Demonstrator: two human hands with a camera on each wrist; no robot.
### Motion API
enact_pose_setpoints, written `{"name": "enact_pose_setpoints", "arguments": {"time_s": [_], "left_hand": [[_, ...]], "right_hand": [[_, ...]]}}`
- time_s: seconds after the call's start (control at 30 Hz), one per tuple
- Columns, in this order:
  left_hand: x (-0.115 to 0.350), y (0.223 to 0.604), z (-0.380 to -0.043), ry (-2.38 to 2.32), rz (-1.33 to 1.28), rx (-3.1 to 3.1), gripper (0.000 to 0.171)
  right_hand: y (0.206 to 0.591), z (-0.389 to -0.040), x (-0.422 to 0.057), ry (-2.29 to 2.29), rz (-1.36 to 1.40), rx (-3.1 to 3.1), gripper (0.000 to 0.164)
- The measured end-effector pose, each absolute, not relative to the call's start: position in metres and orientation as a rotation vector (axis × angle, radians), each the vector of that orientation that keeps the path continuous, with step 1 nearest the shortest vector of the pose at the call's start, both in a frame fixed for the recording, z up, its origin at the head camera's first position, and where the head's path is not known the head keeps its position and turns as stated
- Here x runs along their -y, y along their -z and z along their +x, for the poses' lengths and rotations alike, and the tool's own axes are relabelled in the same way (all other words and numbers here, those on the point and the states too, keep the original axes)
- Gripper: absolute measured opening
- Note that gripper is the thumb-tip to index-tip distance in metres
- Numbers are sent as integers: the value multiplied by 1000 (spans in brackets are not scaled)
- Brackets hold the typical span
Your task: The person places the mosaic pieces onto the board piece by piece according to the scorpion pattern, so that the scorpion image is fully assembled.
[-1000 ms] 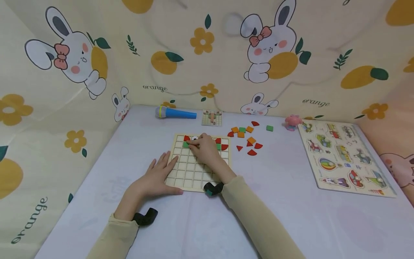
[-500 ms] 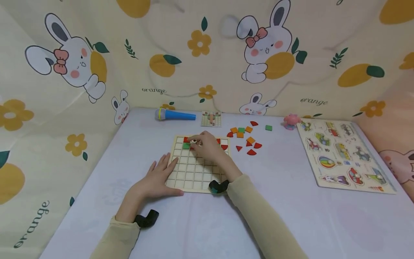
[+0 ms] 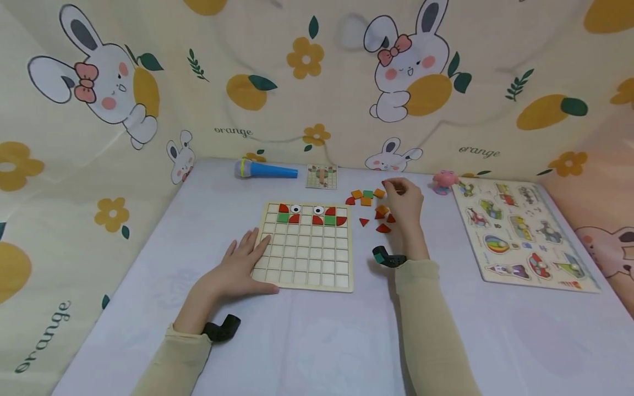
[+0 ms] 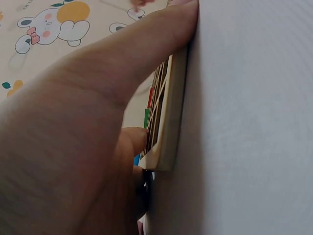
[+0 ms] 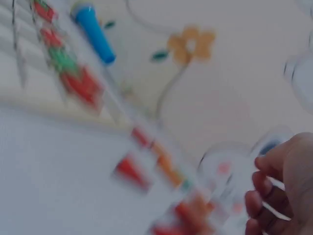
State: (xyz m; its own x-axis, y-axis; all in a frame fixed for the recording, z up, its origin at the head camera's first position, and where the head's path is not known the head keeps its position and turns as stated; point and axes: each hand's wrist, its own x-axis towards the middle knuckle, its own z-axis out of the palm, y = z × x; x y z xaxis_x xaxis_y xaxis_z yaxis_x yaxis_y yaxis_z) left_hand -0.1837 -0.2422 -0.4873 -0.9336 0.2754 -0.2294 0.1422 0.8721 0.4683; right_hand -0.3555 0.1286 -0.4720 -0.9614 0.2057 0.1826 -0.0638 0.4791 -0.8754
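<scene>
My left hand [image 3: 235, 275] lies with its fingers spread over the left edge of a wooden grid board [image 3: 300, 284], its thumb along the near edge. In the left wrist view, that thumb [image 4: 146, 41] reaches along the board's rim [image 4: 168, 127]. On the board's far rows sit two eye tiles [image 3: 295, 209], green squares [image 3: 283, 218] and several red pieces [image 3: 342, 221]. My right hand [image 3: 408, 206] is right of the board, its fingertips right at a red piece [image 3: 383, 182]. Whether they pinch it I cannot tell; the right wrist view is blurred.
Loose orange squares [image 3: 366, 202], a green square [image 3: 368, 193] and red pieces [image 3: 383, 228] lie between board and right hand. Behind stand a blue toy microphone [image 3: 272, 171] and a pattern card [image 3: 322, 177]. A pink toy [image 3: 444, 181] and a picture puzzle [image 3: 527, 236] are at right.
My right hand has left the board's top rows and moved right to the far side of the loose pieces, uncovering both eye tiles. The left hand stays in place.
</scene>
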Motion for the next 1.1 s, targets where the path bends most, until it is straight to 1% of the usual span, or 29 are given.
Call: {"name": "enact_pose_setpoints", "arguments": {"time_s": [0.1,0.23,0.37,0.9,1.0,1.1], "left_hand": [[242,486,-184,-658,318,-2753,125],[242,485,-183,-662,317,-2755,124],[242,485,-183,-666,323,-2758,125],[242,489,-183,-701,330,-2768,124],[244,492,-180,-692,323,-2774,125],[244,494,-181,-694,319,-2780,125]], "right_hand": [[489,-357,-135,-1459,-207,2536,32],[500,-358,-129,-1277,-35,2716,31],[502,-358,-124,-1112,102,2794,30],[507,-360,-124,-1090,78,2827,28],[507,-359,-123,-1085,123,2842,28],[503,-358,-126,-1064,204,2883,32]]}}
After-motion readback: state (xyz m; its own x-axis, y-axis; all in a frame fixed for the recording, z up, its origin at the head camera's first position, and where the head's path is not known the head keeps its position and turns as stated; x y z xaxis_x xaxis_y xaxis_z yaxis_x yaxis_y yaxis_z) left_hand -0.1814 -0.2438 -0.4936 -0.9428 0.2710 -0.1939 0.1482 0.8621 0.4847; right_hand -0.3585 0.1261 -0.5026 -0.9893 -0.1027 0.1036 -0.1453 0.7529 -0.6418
